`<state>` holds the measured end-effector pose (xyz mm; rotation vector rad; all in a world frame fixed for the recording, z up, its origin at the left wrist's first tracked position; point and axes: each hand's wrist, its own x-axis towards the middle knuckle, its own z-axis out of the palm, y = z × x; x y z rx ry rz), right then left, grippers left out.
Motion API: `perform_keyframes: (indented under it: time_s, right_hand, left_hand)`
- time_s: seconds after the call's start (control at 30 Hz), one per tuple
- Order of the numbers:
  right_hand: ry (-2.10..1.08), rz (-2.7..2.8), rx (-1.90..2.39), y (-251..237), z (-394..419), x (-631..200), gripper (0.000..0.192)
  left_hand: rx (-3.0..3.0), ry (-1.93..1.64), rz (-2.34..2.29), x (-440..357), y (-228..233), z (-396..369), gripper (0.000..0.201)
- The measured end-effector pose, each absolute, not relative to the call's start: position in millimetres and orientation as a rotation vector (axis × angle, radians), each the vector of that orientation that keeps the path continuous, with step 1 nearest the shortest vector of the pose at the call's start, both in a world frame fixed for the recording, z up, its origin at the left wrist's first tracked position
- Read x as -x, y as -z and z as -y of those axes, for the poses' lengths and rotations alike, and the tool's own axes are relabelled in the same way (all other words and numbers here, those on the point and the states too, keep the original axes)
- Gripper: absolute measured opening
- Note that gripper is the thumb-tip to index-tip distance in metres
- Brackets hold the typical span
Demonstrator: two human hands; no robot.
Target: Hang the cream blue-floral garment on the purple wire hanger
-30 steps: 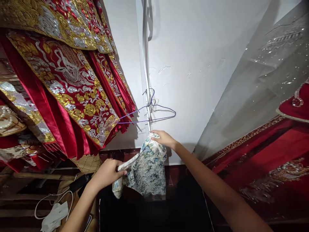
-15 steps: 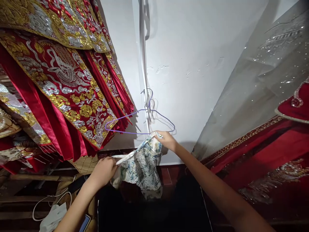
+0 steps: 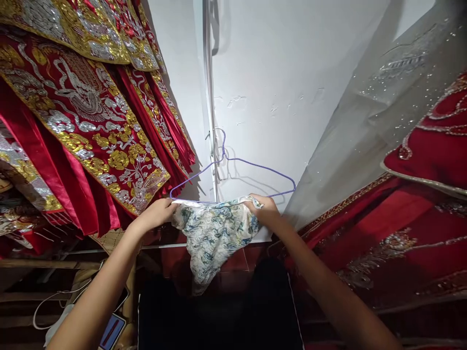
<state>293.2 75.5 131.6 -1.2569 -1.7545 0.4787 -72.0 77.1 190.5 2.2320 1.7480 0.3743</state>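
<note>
A pale garment with a blue-green swirl pattern (image 3: 215,238) hangs between my two hands, its white-banded upper edge drawn nearly level. My left hand (image 3: 160,212) is closed on the left end of that edge, close to the lower left corner of a purple wire hanger (image 3: 257,166). At the other end, my right hand (image 3: 265,210) grips the band, and a bit of cloth sticks up past the fingers. The hanger's hook is up on a white pole at the wall, and its bottom bar runs just along the garment's top edge. Whether cloth and bar touch is unclear.
Red garments with gold and silver embroidery (image 3: 105,131) hang at the left. On the right are red beaded clothes (image 3: 430,160) and a greyish sheer cover (image 3: 350,131). A phone (image 3: 111,331) and a white cable (image 3: 47,304) lie at lower left, by bamboo furniture.
Both hands have risen and the left has come level with the right, stretching the garment's edge along the hanger's bottom bar. The hanger has turned to face me more squarely.
</note>
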Motion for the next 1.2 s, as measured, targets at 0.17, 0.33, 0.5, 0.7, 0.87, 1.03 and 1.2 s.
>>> perform_keyframes:
  time_s: [0.17,0.33,0.5,0.7,0.87,1.03,1.2]
  right_hand:
    - [-0.527,1.778,1.192,-129,-74,-285,0.033]
    - [-0.722,1.735,1.111,-130,-70,-276,0.034]
    - [-0.706,1.849,1.065,-134,-62,-272,0.032]
    - [-0.433,1.651,1.324,-148,-50,-305,0.063]
    - [-0.271,1.348,1.469,-169,-56,-349,0.078]
    - [-1.074,1.585,1.315,-197,-66,-374,0.050]
    - [-1.003,1.493,1.188,-193,-73,-341,0.049]
  left_hand:
    - [-2.317,-0.760,-1.785,78,-192,-70,0.040]
    - [-2.405,-1.050,-1.623,75,-216,-69,0.031]
    - [-2.435,-1.015,-1.352,54,-228,-90,0.034]
    - [-2.630,-0.867,-1.315,53,-225,-105,0.037]
    - [-2.717,-0.766,-1.284,58,-233,-109,0.036]
    - [-2.627,-0.923,-1.492,66,-230,-108,0.037]
    - [-2.408,-1.049,-1.540,53,-227,-103,0.042]
